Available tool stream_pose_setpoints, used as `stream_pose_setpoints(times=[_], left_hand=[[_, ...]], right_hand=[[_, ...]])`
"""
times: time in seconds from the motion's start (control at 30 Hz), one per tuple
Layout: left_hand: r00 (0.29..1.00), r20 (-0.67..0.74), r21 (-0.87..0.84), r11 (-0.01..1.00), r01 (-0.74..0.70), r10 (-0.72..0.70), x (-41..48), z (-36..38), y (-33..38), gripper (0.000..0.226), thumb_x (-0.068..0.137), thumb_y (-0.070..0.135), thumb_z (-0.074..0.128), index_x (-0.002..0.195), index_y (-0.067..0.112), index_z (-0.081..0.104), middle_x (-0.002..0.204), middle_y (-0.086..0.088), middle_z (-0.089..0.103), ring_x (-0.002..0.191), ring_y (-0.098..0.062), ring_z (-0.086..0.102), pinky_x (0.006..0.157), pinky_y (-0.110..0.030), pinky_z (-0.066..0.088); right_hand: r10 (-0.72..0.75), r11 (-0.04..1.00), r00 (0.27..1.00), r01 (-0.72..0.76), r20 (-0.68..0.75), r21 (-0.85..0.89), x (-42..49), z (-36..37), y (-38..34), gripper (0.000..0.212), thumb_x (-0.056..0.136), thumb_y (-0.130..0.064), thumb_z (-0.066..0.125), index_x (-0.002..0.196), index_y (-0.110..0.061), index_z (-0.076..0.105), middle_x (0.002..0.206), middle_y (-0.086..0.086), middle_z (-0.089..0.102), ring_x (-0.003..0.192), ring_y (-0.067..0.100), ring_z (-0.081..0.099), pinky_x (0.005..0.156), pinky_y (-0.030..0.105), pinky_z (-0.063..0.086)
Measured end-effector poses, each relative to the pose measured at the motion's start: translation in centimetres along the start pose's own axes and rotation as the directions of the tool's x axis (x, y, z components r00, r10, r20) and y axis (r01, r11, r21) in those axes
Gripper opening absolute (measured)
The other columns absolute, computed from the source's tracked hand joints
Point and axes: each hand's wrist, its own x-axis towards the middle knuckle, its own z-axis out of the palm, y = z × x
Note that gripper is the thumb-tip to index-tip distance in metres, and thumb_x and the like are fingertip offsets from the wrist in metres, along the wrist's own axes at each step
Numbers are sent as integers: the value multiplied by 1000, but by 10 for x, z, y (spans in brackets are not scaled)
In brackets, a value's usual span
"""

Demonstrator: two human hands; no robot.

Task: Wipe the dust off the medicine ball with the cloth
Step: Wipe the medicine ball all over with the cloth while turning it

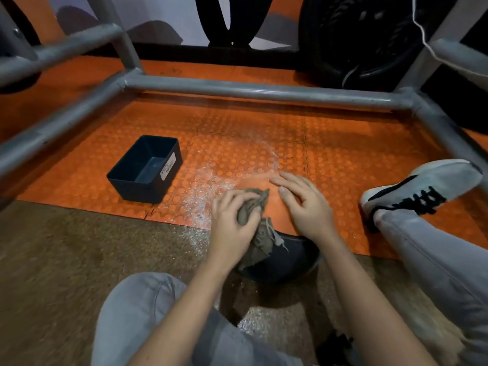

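Note:
My left hand (232, 223) grips a bunched grey-brown cloth (257, 233), whose loose end hangs down over a dark rounded object (293, 256) between my legs, probably the medicine ball. Most of that object is hidden by the cloth and my forearms. My right hand (303, 204) is open with straight fingers, just right of the cloth, low over the orange studded mat (343, 165); whether it touches the mat is unclear. White dust (211, 178) is scattered on the mat in front of both hands.
An open black plastic bin (145, 170) with a white label stands on the mat to the left. Grey metal rack tubes (264, 92) frame the mat. A large black treaded ball or tyre (351, 38) sits at the back right. My white shoe (422, 184) lies right.

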Motion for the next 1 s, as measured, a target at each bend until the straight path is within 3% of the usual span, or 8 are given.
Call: stream_pose_setpoints(times=[0.13, 0.23, 0.33, 0.5, 0.67, 0.77, 0.9, 1.0], left_hand=[[972, 75, -155, 960, 233, -224, 25, -11, -27, 14, 91, 21, 59, 104, 23, 64, 107, 8, 59, 101, -9, 51, 84, -14, 42], [856, 146, -323, 794, 515, -496, 46, -11, -41, 14, 93, 13, 55, 97, 23, 64, 109, -4, 65, 90, -8, 60, 66, -10, 44], [918, 105, -332, 857, 394, -381, 31, -5, -23, 23, 90, 10, 58, 86, 32, 62, 98, 1, 62, 87, -13, 57, 71, -17, 45], [1000, -17, -93, 996, 8, -10, -16, 8, 4, 16, 81, 40, 56, 92, 34, 66, 94, 23, 55, 98, -6, 44, 84, -11, 31], [984, -46, -39, 984, -171, 170, -27, 23, 11, 17, 82, 32, 61, 92, 24, 72, 93, 15, 58, 94, -11, 46, 88, -15, 32], [996, -16, -104, 991, -87, 86, -7, 16, 8, 14, 81, 32, 63, 92, 28, 71, 92, 19, 58, 93, -8, 47, 87, -17, 35], [906, 147, -330, 844, 423, -397, 41, 2, -18, 13, 86, 18, 64, 88, 30, 66, 96, 4, 65, 94, -19, 61, 84, -31, 51], [943, 100, -266, 905, 332, -316, 31, -1, -16, 14, 86, 17, 65, 88, 31, 66, 97, 8, 63, 97, -11, 58, 87, -28, 45]], right_hand=[[-87, 994, 995, 90, -55, 62, -19, -1, -2, 26, 90, -49, 44, 113, -50, 57, 133, -23, 49, 129, 0, 34, 109, 13, 17], [-115, 992, 988, 121, -103, 45, -36, 2, -4, 29, 91, -48, 44, 114, -48, 60, 134, -18, 53, 133, 9, 38, 112, 32, 26], [-101, 991, 993, 106, -64, 81, -37, -8, 0, 28, 91, -48, 42, 114, -52, 58, 135, -21, 50, 134, 5, 36, 113, 43, 26], [136, 986, 989, -128, 62, -110, -16, -25, -3, 32, 99, -45, 36, 128, -58, 37, 144, -31, 20, 142, 1, 12, 112, 50, -11], [402, 909, 914, -405, -56, -99, -13, -13, -11, 46, 100, -44, 32, 143, -31, 39, 155, -2, 27, 145, 19, 18, 117, 51, 10], [325, 938, 941, -333, -94, -95, -21, -10, -16, 43, 98, -43, 37, 139, -32, 46, 151, -3, 37, 141, 17, 27, 115, 45, 20], [248, 952, 958, -268, -142, -145, -33, -3, -26, 47, 96, -49, 34, 137, -31, 49, 149, -4, 40, 139, 16, 29, 115, 41, 20], [238, 950, 961, -260, -138, -172, -32, 0, -27, 42, 98, -44, 38, 137, -31, 48, 149, -5, 40, 139, 17, 28, 115, 42, 20]])
